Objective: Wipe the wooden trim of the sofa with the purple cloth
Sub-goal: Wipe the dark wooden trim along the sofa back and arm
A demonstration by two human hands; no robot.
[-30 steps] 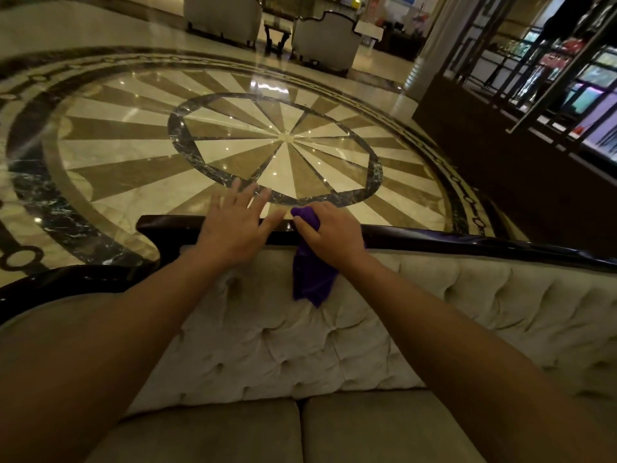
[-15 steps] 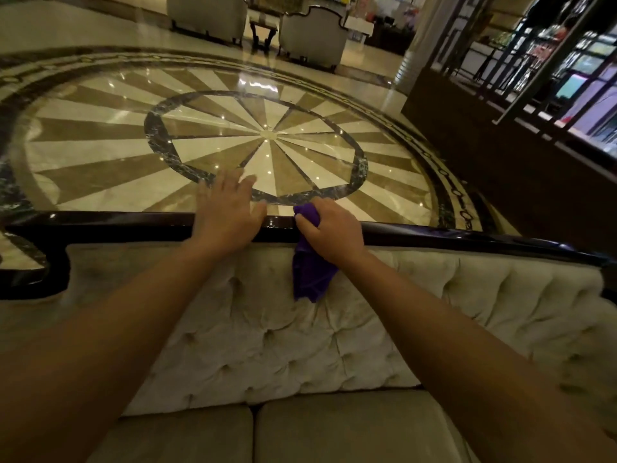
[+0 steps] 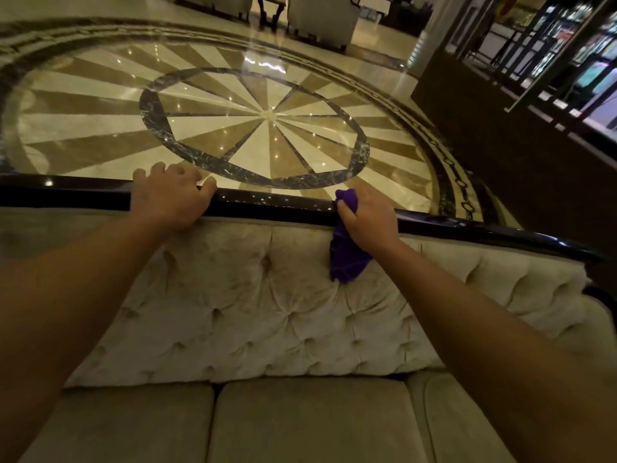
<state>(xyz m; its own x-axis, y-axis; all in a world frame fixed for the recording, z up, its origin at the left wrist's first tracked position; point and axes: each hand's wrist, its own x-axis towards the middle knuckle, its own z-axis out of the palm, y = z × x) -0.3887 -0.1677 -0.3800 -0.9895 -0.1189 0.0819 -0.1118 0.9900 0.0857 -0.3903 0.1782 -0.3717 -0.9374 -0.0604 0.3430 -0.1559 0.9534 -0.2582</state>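
A dark glossy wooden trim [image 3: 277,205] runs along the top of the beige tufted sofa back [image 3: 253,295]. My right hand [image 3: 369,220] grips a bunched purple cloth [image 3: 345,259] and holds it against the trim right of centre; the cloth's loose end hangs down over the upholstery. My left hand [image 3: 170,198] lies on the trim further left, with its fingers curled over the far edge.
Behind the sofa spreads a polished marble floor [image 3: 260,121] with a starburst inlay. Armchairs [image 3: 320,18] and a small table stand at the far side. A dark wooden partition [image 3: 500,135] with railings rises at the right. Seat cushions [image 3: 300,422] lie below me.
My right hand has slid the purple cloth to the right along the trim, away from my left hand. My left hand's fingers, spread flat before, now curl over the trim. The view shifted right.
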